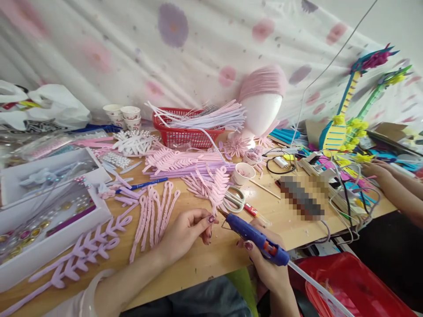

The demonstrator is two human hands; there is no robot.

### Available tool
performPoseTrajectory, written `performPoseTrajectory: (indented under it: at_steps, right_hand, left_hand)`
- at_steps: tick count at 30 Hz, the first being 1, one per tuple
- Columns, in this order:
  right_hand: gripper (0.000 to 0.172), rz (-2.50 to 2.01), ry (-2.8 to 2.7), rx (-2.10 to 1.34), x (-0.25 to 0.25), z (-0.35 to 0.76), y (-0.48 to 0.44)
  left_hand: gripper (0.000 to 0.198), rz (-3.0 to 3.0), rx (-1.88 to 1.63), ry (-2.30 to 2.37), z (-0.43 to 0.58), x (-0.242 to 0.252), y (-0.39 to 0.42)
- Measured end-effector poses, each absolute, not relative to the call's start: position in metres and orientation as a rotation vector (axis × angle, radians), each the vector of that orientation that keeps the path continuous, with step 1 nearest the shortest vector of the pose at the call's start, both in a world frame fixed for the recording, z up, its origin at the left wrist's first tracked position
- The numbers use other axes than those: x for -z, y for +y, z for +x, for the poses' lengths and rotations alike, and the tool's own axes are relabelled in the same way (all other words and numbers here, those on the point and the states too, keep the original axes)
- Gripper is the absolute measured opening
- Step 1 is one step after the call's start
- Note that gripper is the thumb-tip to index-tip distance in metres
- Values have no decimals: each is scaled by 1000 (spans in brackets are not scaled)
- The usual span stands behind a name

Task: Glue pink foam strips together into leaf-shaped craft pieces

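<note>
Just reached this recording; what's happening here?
At a wooden table, a person's left hand pinches the lower end of a pink leafy piece. The right hand grips a blue glue gun, its nozzle close to that end; contact is unclear. Pink twisted strips lie beside the left hand. Another person's hands show at right.

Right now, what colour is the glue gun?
The glue gun is dark blue, with a small orange-red part near its back end. The head view shows it.

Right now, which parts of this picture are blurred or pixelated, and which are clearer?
Head view: blocky pixelation hides a dark, elongated thing on the brown wooden table; the white floral curtain looks soft; the blue plastic glue gun looks clearer.
</note>
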State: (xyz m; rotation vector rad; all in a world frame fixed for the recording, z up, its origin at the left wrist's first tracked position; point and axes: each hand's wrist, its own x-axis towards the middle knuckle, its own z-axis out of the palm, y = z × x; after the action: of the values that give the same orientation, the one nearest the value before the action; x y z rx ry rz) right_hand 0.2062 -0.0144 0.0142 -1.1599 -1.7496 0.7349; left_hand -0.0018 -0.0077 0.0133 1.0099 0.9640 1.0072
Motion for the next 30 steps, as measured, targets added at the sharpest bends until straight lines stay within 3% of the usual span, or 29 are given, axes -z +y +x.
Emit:
performPoseTrajectory:
  at_steps: [30]
  right_hand:
    - [36,-1143,-1902,-700,-18,203,-15]
  left_hand:
    - [36,1002,-998,920,-3,-10,-8]
